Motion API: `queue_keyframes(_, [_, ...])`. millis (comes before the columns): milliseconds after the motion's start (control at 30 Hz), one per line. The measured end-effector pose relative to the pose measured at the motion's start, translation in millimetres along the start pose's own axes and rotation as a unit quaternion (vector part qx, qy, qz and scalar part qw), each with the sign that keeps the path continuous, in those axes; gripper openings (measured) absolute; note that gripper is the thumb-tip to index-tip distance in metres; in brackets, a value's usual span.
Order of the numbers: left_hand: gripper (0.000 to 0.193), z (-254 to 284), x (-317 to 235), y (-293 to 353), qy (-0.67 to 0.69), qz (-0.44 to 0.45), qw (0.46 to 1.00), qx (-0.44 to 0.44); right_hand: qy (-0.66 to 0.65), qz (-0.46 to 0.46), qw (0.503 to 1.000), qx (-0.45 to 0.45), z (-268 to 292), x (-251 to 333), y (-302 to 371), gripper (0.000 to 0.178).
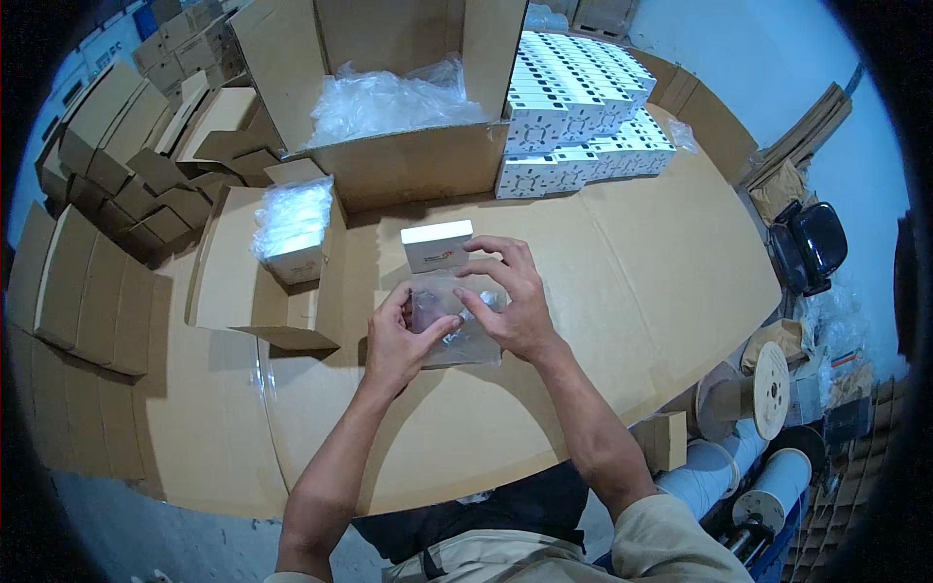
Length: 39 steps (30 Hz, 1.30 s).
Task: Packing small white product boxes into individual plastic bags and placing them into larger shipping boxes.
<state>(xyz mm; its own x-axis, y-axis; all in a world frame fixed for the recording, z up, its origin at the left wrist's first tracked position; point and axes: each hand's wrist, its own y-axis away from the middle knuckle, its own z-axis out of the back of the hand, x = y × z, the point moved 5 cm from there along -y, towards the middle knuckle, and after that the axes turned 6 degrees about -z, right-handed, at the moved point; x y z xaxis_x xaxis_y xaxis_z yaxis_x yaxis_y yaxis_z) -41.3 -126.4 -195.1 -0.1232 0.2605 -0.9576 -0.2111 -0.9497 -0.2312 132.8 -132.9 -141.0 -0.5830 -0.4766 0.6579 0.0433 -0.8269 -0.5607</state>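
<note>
Both hands, left (398, 340) and right (515, 301), grip clamped, pinch a clear crinkled plastic bag (449, 330) (glossy, see-through).

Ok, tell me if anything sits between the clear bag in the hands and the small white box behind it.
Nothing visible does. Both hands, left and right, hold the clear bag right in front of the white box; only bare cardboard tabletop lies around them.

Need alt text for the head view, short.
Both bare hands, left hand and right hand, grip a clear plastic bag on a cardboard-covered table, with a small white box just behind. Stacked white printed boxes sit beyond.
</note>
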Motion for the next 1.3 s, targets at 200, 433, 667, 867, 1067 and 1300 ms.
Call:
queue_keyframes(200, [0.045,2.3,5.2,-0.4,-0.001,0.021,1.000,-0.021,-0.011,-0.001,1.000,0.013,-3.4,-3.6,2.5,0.015])
queue_keyframes(433, [0.043,6.5,-0.2,-1.5,-0.071,0.075,0.994,-0.021,0.068,0.117,0.991,-0.007,1.4,16.0,0.5,0.020])
queue_keyframes(667, [0.045,4.9,6.4,-2.1,-0.074,0.010,0.997,-0.030,0.105,0.168,0.978,0.068,-3.8,27.1,-4.8,0.015])
queue_keyframes(867, [0.050,4.1,8.5,-2.4,-0.020,0.010,1.000,-0.021,0.067,0.050,0.982,0.168,-10.9,18.7,-16.1,0.010])
queue_keyframes(1067, [0.064,1.6,-8.7,0.0,-0.006,-0.006,1.000,0.027,-0.019,-0.007,0.990,0.137,-6.8,14.5,-26.7,0.008])
queue_keyframes(1300, [0.069,1.3,3.9,0.9,-0.006,0.047,0.998,0.051,-0.101,0.000,0.992,0.074,-1.3,8.3,-22.3,0.010])
